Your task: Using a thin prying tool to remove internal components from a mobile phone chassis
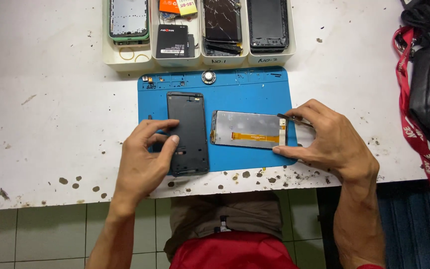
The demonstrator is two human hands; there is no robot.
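On a blue repair mat (pixel 245 92) lie a black phone frame (pixel 189 133), upright, and a grey screen panel (pixel 249 129) with an orange flex cable, lying sideways to its right. My left hand (pixel 144 158) rests on the frame's left edge, thumb and fingers on it. My right hand (pixel 332 140) grips thin metal tweezers (pixel 293 119) whose tip touches the panel's upper right corner, while the thumb presses the panel's lower right corner.
Four white bins (pixel 197 61) at the table's back hold phone bodies, a battery and cracked screens. A round small part (pixel 208 76) sits on the mat's top edge. A black bag with a red lanyard (pixel 413 124) lies at right. The white table (pixel 51 124) is stained.
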